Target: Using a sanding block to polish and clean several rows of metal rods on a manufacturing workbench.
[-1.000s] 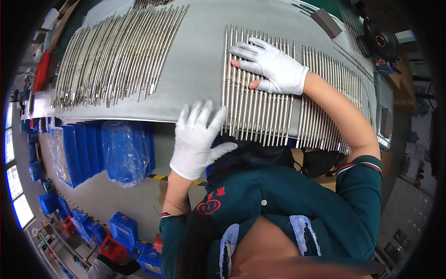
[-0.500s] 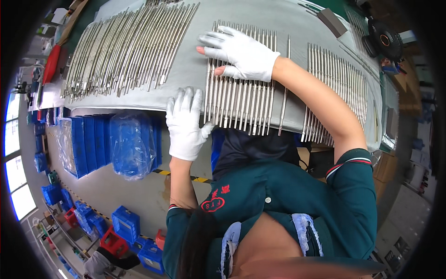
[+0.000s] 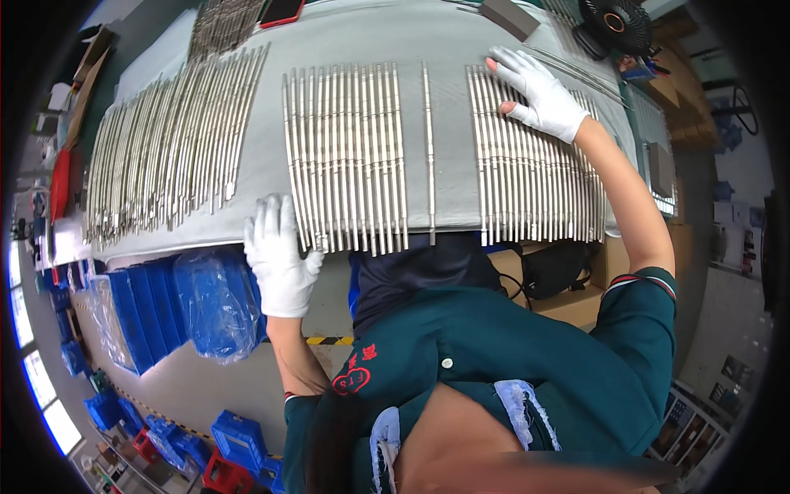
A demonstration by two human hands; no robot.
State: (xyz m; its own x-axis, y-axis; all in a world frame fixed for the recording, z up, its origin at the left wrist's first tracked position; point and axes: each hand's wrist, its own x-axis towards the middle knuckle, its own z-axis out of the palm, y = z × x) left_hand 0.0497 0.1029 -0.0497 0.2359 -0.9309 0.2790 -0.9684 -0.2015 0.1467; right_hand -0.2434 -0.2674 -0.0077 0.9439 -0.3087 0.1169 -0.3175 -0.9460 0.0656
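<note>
My left hand [image 3: 281,255], in a white glove, lies at the table's near edge with its fingers stretched out. Its thumb is close to the lower ends of the middle row of metal rods [image 3: 346,156]. My right hand [image 3: 539,95], gloved too but with thumb and one fingertip bare, is spread over the upper part of the right-hand row of rods [image 3: 527,177]. Whether it touches them I cannot tell. Between these two rows a single slim rod [image 3: 429,156] lies by itself. A larger, less even batch of rods [image 3: 164,152] covers the table's left side.
At the far side of the grey-covered table [image 3: 329,41] are a red-edged dark device [image 3: 281,11], a grey block [image 3: 508,18] and a black fan [image 3: 615,25]. Blue crates [image 3: 148,309] and a plastic-wrapped blue one [image 3: 216,305] stand below the left edge.
My right hand has moved from the middle row of rods to the right-hand row. My left hand stays beside the middle row's lower left end. The whole view has shifted.
</note>
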